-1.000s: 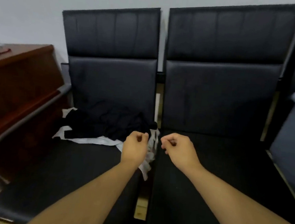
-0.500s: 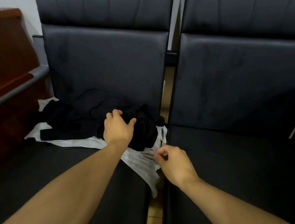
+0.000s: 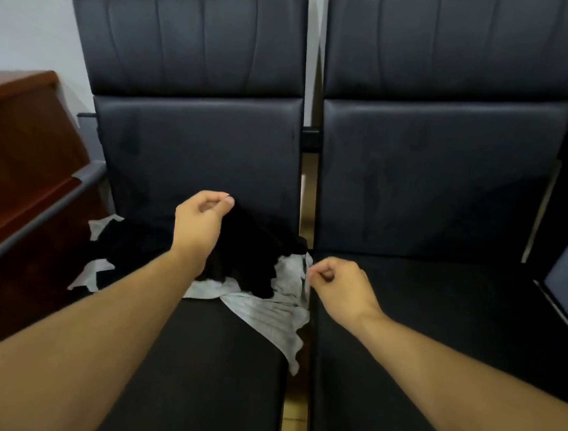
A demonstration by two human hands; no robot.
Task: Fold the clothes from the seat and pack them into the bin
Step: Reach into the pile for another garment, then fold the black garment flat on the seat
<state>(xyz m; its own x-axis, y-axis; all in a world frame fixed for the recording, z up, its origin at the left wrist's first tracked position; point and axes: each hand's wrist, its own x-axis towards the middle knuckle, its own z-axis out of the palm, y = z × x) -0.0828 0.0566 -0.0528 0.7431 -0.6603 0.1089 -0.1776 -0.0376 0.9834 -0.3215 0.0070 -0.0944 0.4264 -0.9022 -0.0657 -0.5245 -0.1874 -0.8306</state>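
Crumpled black garment (image 3: 248,256), white cloth (image 3: 268,312) beneath

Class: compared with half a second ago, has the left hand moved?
Yes. The left hand, pinching the black garment, has risen off the pile, up against the left seat's backrest.

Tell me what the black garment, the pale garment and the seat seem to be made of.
Black garment: soft matte fabric, seemingly knit; it drapes limply from the left hand.
Pale garment: thin light grey cloth, finely striped or ribbed; it lies creased.
Seat: smooth black leather or imitation, with a dull sheen and stitched panels.
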